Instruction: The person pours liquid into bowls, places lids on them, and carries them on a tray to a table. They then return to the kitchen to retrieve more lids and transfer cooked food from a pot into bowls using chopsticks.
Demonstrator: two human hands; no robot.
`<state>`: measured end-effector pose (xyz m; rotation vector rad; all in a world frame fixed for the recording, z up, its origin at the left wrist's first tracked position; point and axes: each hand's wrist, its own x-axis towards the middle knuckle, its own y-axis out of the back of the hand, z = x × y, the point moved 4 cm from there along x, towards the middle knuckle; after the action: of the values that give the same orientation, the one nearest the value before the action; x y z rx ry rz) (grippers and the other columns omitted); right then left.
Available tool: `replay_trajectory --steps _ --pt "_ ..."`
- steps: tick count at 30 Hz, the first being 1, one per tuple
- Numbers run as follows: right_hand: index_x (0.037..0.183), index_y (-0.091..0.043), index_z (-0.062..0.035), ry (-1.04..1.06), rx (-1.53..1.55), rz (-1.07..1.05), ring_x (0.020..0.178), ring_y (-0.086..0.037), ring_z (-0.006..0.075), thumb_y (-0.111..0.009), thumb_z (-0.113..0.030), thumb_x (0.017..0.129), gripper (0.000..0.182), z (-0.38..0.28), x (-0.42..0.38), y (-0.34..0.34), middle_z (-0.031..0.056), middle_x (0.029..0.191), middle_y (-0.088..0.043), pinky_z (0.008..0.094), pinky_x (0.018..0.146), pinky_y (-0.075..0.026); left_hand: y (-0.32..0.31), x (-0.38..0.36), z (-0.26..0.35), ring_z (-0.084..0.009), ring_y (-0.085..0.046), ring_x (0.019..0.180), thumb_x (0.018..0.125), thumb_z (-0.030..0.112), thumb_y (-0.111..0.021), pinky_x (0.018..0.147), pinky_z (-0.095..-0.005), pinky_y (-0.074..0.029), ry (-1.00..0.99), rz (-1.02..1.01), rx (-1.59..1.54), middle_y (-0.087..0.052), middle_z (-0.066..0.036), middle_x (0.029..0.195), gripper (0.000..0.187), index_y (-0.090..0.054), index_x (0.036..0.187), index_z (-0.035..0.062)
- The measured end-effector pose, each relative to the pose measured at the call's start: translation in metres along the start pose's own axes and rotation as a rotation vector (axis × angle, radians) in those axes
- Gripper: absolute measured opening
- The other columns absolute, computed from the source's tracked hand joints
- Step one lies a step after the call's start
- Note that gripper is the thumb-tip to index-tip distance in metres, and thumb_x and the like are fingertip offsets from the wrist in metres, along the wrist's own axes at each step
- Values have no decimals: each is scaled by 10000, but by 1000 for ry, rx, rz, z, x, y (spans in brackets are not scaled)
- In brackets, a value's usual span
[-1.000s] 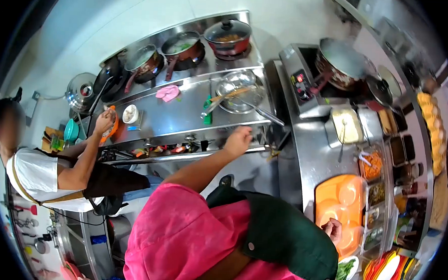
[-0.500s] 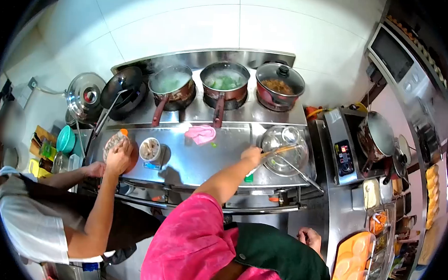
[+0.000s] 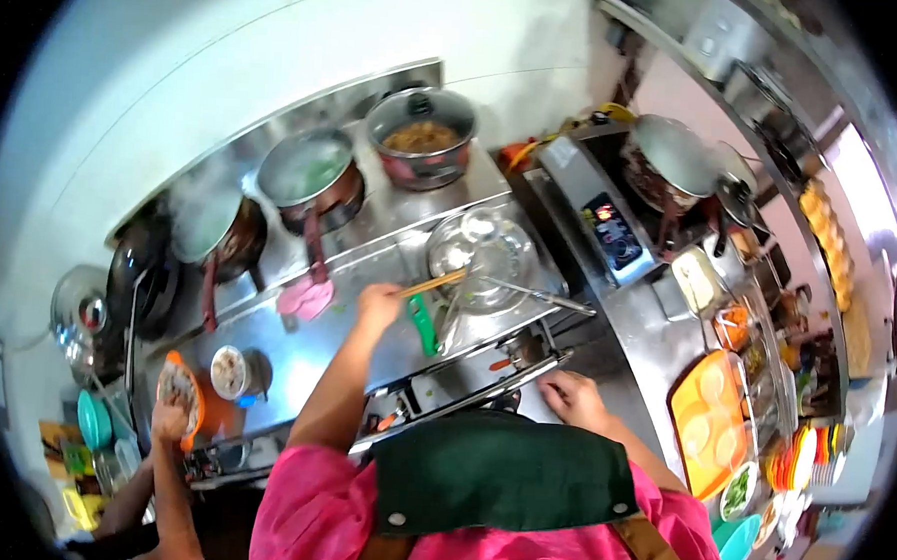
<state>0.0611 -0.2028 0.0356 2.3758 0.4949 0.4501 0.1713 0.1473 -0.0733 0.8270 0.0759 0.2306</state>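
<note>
At the far left a co-worker's hand (image 3: 170, 420) rests on a round orange plate (image 3: 185, 401) beside a small white bowl (image 3: 229, 372). A soft pink cloth (image 3: 306, 296) lies on the steel counter (image 3: 365, 351). Our left hand (image 3: 378, 304) is closed around a pair of long wooden chopsticks (image 3: 432, 283), gripping their near end — the tips reach out over the rim of the wide steel basin (image 3: 482, 257) just right of the hand. We judge the chopsticks light, stiff and easy to let roll, so a firm pinch near the upper end suits them. Our right hand (image 3: 571, 398) sits lower, fingers loosely curled at the counter's front rail (image 3: 484, 387), well apart from the chopsticks — whether it holds anything we cannot tell.
</note>
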Motion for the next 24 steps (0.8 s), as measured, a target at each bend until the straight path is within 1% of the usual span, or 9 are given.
replay_trajectory --steps 3,6,8,10,13,16,18,21,24 --pt "932 -585 -109 172 -46 -67 632 -601 267 -580 -174 767 178 -11 38 -1 103 753 -615 357 575 -493 87 -48 64 -275 -597 648 728 116 -529 601 -340 -456 -78 129 -34 -601 -173 693 156 -626 785 9" --pt "1247 -317 -182 115 -65 -292 483 -543 304 -521 -198 798 494 -63 94 24 133 550 -527 415 453 -446 137 -82 183 -268 -545 593 726 0 -541 554 -337 -440 -446 219 106 -554 -133 677 75 -591 777 -23" --pt "1255 -343 -137 320 -57 -81 438 -528 285 -550 -214 791 514 -87 122 46 110 497 -497 364 381 -422 137 -93 249 -273 -544 610 727 -9 -551 557 -334 -442 -490 161 66 -548 -133 721 95 -589 814 -15" --pt "1188 -418 -113 399 -223 144 435 -530 281 -556 -202 777 443 -98 138 77 108 501 -504 355 387 -428 119 -96 300 -275 -544 642 725 -12 -574 564 -331 -447 -666 172 74 -540 -129 790 162 -584 886 0" --pt "681 -447 -67 465 -572 344 559 -561 210 -561 -137 631 143 -84 150 137 64 602 -504 321 431 -445 90 -80 361 -283 -563 771 715 28 -622 657 -336 -463 -901 247 33 -554 -133 894 318 -549 1024 8" --pt "689 -515 -60 401 -624 477 610 -576 258 -558 -206 682 152 -33 173 225 104 650 -539 356 516 -477 58 -64 400 -307 -539 924 712 67 -644 779 -340 -444 -860 109 -249 -537 -161 1023 446 -488 1127 15" --pt "778 -578 -43 0 -520 568 724 -565 344 -531 -295 780 256 15 189 287 167 776 -583 407 642 -469 36 -57 404 -322 -482 1039 710 101 -656 864 -347 -402 -894 -39 -171 -481 -186 1138 511 -448 1169 21" --pt "796 -583 -30 113 -364 639 758 -554 336 -518 -160 792 146 83 182 339 178 765 -572 400 672 -446 6 -51 394 -315 -463 1060 687 104 -670 883 -358 -380 -778 -167 -59 -480 -163 1152 452 -511 1103 30" --pt "870 -561 -21 93 -239 789 764 -528 309 -537 -99 763 134 85 139 351 160 830 -543 367 677 -434 -13 -42 378 -206 -545 611 709 46 -641 564 -287 -436 -826 -172 -284 -595 -127 750 104 -628 797 -8"
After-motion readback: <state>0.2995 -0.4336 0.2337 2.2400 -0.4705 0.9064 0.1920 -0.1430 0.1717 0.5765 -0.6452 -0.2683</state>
